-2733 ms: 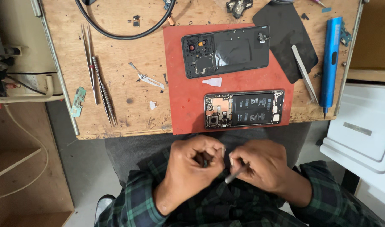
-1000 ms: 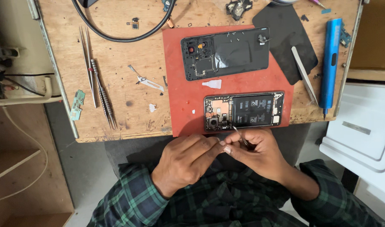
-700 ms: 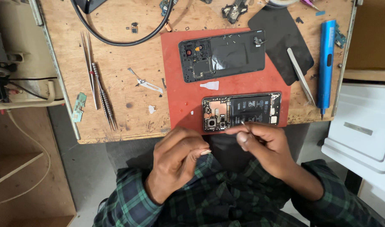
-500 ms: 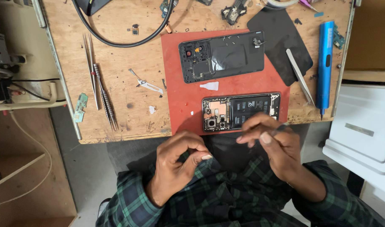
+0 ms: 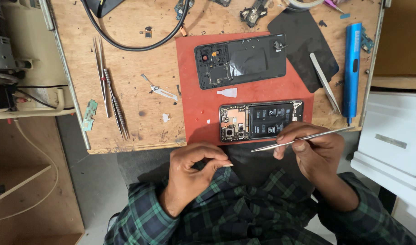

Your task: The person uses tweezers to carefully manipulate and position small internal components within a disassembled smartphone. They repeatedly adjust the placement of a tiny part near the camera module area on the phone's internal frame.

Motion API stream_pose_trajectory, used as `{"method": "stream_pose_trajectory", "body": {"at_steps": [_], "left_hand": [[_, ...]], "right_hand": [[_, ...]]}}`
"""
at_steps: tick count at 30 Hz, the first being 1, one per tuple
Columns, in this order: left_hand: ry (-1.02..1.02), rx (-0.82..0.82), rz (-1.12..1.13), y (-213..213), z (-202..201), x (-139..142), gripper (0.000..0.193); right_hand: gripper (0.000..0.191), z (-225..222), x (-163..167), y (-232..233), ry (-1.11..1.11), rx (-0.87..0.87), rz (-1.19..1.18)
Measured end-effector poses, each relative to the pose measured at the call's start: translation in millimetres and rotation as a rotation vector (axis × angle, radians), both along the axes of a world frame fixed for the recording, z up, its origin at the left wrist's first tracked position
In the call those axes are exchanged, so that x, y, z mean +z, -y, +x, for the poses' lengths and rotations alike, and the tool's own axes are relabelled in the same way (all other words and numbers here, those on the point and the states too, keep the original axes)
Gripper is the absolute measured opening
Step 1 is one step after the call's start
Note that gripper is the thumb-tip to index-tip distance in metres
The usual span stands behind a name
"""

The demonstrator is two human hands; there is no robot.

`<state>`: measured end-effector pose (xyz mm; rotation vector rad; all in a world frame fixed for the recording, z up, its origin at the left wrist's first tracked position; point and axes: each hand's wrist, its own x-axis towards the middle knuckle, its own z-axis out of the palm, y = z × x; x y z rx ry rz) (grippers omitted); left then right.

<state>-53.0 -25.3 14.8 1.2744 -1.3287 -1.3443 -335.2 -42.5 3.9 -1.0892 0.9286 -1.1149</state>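
Wooden bench (image 5: 135,68), two opened phones (image 5: 261,120), right hand (image 5: 317,152) gripping tweezers (image 5: 299,138)

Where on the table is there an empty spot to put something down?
Bare wood lies between the two tweezers at the left and the red mat, under the black cable. The mat, with the opened phone and back cover, and the top edge are crowded.
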Motion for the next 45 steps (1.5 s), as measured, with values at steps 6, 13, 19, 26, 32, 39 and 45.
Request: {"method": "stream_pose_trajectory", "body": {"at_steps": [6, 13, 19, 26, 32, 39, 45], "left_hand": [[0.030, -0.003, 0.018, 2.9, -0.8, 2.2, 0.015], [-0.125, -0.073, 0.074, 0.4, 1.4, -3.9, 0.007], [-0.201, -0.045, 0.175, -2.4, 0.0, -11.5, 0.007], [-0.544, 0.096, 0.343, -6.9, -5.8, -21.8, 0.007], [-0.779, 0.112, 0.535, -12.7, -11.4, -22.9, 0.025], [-0.977, 0.170, 0.663, -19.5, -22.6, -20.3, 0.024], [-1.054, 0.148, 0.694, -22.8, -27.9, -15.5, 0.025]], "right_hand": [[0.023, 1.2, -2.6, 2.6, 0.001, -0.020, 0.016], [0.023, 0.1, -5.8, 1.6, 0.004, -0.013, 0.026], [0.011, 4.5, -1.1, 2.9, -0.072, -0.011, 0.041], [0.016, 16.4, 12.8, 2.9, -0.138, 0.090, -0.019], [0.019, 21.7, 31.4, 2.2, -0.411, 0.118, -0.224], [0.026, 37.1, 40.6, 0.0, -0.492, 0.151, -0.296], [0.029, 37.7, 50.1, 3.1, -0.541, 0.185, -0.357]]}}
